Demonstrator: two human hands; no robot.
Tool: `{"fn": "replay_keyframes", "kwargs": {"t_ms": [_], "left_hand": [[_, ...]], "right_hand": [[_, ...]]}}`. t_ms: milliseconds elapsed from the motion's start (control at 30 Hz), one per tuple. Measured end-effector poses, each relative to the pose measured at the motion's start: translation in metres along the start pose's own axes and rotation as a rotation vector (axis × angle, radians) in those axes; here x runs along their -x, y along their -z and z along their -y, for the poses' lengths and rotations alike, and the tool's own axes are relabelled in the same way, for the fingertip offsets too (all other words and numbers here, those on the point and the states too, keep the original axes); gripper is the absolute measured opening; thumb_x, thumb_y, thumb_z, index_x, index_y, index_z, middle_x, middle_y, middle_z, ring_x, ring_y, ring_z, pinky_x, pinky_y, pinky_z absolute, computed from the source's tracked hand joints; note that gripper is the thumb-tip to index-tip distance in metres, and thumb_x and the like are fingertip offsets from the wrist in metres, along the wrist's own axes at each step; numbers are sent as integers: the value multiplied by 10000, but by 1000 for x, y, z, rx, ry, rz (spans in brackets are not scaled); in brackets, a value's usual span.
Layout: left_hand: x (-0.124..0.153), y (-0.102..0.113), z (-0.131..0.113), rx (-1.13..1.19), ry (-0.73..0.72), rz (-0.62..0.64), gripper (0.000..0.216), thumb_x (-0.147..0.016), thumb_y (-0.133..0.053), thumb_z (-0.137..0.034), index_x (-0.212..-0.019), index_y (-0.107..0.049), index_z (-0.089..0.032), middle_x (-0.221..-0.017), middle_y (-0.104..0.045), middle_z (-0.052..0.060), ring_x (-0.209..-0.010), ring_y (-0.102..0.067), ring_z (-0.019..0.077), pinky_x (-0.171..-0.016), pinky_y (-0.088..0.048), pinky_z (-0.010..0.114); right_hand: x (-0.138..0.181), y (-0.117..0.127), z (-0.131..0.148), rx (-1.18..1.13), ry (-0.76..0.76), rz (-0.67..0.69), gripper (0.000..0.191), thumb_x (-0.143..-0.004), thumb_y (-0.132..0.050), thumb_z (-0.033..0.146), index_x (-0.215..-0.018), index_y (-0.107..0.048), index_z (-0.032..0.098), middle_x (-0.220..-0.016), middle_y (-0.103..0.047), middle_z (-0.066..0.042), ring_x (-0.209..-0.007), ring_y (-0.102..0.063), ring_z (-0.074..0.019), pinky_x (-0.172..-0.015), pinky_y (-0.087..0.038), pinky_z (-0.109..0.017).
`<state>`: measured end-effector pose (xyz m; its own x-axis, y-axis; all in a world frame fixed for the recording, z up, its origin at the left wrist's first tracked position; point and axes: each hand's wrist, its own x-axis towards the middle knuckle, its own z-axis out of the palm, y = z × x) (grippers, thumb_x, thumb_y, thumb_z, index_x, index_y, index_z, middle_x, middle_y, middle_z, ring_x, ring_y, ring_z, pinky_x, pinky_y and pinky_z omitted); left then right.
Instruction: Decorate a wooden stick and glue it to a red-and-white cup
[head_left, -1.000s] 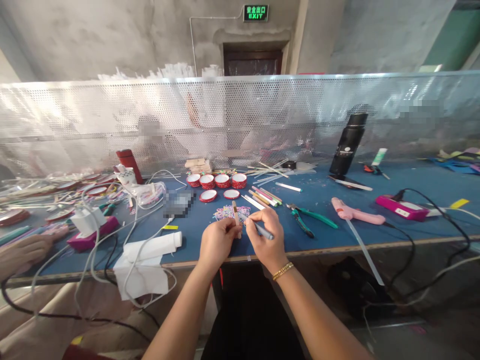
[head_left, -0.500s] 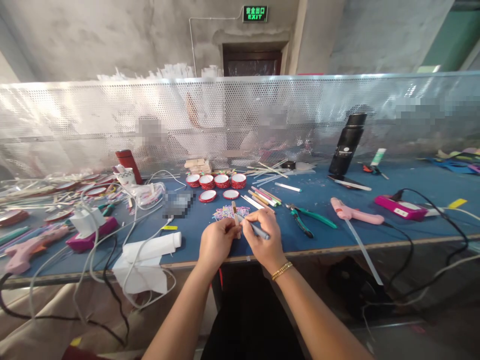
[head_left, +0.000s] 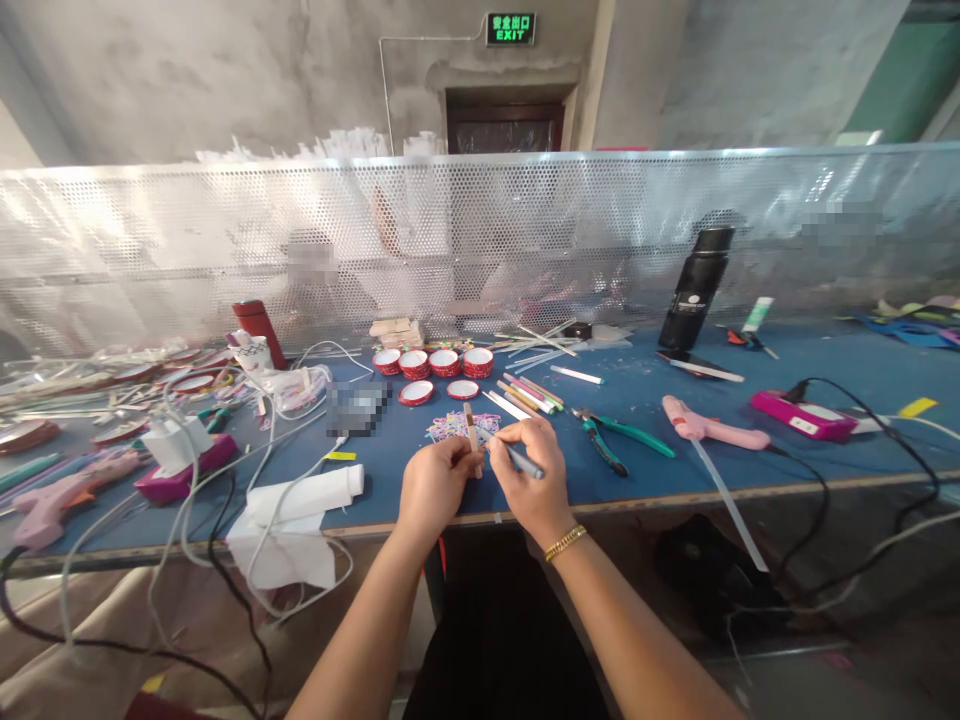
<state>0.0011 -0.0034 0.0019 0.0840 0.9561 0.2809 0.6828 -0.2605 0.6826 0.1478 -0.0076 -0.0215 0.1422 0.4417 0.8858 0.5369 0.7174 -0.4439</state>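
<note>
Biggest thing in here is the perforated metal screen [head_left: 525, 230] running the whole back edge of the bench. In front of it is a long blue worktable [head_left: 795, 360], pretty cluttered, with white and black cables looping off the left side.

The person sits at the near edge with both hands up over the table lip, close together, fingertips almost meeting. The left hand [head_left: 435, 485] is curled shut, pinching the bottom of a small wooden stick [head_left: 470, 425] that stands nearly upright. The right hand [head_left: 529, 480] is closed on a grey pen-like tool [head_left: 517, 460], held like you'd hold a pen, its tip right at the stick. Can't tell if it's a marker or a blade.

Off to the right, a black flask [head_left: 694, 290] stands upright near the screen. A pink glue gun [head_left: 712, 425] lies on its side, with a magenta box [head_left: 802, 415] beyond it. A white tube [head_left: 315, 493] lies near the front edge on the left. Green-handled pliers [head_left: 619, 435] lie just right of the hands.

Behind the hands there's a row of little red round tins [head_left: 433, 362], a bunch of coloured sticks [head_left: 532, 392], and a small heap of colourful bits [head_left: 450, 427] right behind the wooden stick. Gold bracelet [head_left: 566, 542] on the right wrist.
</note>
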Motion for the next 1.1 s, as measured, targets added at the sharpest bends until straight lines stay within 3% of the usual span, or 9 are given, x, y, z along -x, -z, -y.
{"fn": "replay_keyframes", "kwargs": {"t_ms": [867,1100], "left_hand": [[0,0,1,11,-2,12,249,-857,-582,-358,-659,-620,-213,-642,-652,-27,-625,-549,142,-600,-327,252],[2,1,-1,6,-15,-9,267,-852,-575,-357,-628,-582,-211,-583,-578,-40,-591,-502,134,-578,-303,255]], "right_hand": [[0,0,0,18,26,-3,129,-893,-589,177,-783,-558,237,-737,-641,-8,-777,-585,-213,-827,-455,-404],[-1,-1,0,-1,48,29,120,-902,-580,184,-796,-560,237,-743,-650,2,-759,-592,-198,-851,-449,-406]]}}
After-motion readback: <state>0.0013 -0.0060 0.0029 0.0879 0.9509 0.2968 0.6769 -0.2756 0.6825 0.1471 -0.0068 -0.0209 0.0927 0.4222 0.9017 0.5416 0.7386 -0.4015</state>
